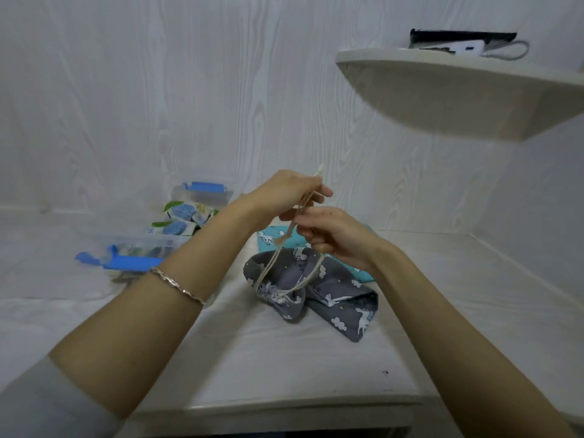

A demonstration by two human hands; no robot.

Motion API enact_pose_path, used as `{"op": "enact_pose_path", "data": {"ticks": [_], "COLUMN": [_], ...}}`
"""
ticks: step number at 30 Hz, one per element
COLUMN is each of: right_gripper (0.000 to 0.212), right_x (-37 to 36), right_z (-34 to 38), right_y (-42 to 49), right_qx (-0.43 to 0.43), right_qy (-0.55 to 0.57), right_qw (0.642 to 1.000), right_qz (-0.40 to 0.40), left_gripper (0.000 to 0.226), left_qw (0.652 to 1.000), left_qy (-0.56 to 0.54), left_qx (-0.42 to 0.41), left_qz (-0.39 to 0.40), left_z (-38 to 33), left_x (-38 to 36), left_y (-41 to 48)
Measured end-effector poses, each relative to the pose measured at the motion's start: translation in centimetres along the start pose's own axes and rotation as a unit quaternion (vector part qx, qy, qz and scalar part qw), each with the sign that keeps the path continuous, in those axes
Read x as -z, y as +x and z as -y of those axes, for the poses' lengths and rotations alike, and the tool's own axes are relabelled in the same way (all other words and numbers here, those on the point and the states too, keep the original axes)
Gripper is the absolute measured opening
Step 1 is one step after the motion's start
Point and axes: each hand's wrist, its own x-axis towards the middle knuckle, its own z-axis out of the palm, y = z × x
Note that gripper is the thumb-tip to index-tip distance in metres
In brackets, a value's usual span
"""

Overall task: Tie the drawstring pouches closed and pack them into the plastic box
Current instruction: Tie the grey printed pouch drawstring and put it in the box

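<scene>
Mid-knot at the worktop [284, 358]: we hold the cream drawstring cords [268, 268] raised above the grey pouch [335, 295]. Our left hand [284, 192] pinches the loose ends high, while our right hand [335, 235], just below it, curls its fingers round the strands. To tie this well, we judge, we should hold both strands taut, slide the loop down to the gathered neck and cinch it there, leaving no slack for the mouth to reopen. The pouch lies on the worktop beneath our hands, well to the right of the plastic box [202, 196] with blue latches. It is soft dark-grey cloth printed with white clouds and animal shapes, its neck puckered tight and its body crumpled. A teal pouch [268, 238] lies just behind it.
</scene>
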Motion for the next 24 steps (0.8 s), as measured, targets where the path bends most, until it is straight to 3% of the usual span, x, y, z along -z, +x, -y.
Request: {"op": "enact_pose_path", "data": {"ticks": [4, 11, 16, 21, 24], "right_gripper": [0.037, 0.030, 0.024, 0.011, 0.035], "right_x": [0.1, 0.1, -0.1, 0.1, -0.3], "right_z": [-1.1, -1.6, -1.4, -1.6, -2.0], "right_y": [0.2, -0.2, -0.5, -0.8, -0.9], "right_qx": [0.018, 0.014, -0.003, -0.007, 0.066], "right_qy": [0.032, 0.102, 0.033, -0.054, -0.222], "right_qw": [0.998, 0.990, 0.991, 0.990, 0.962], "right_qz": [-0.050, -0.095, -0.127, -0.131, -0.145], "left_gripper": [0.059, 0.056, 0.041, 0.046, 0.047], "left_qw": [0.995, 0.987, 0.975, 0.954, 0.962], "left_qy": [0.041, 0.149, 0.204, 0.287, 0.261], "left_qx": [0.054, -0.066, -0.089, -0.073, -0.075], "left_qz": [0.074, -0.008, 0.000, -0.037, -0.011], "left_z": [1.8, 4.4, 5.0, 5.0, 4.7], "left_x": [-0.4, -0.9, 0.6, 1.0, 0.9], "left_y": [-0.6, -1.5, -1.8, -2.1, -2.1]}}
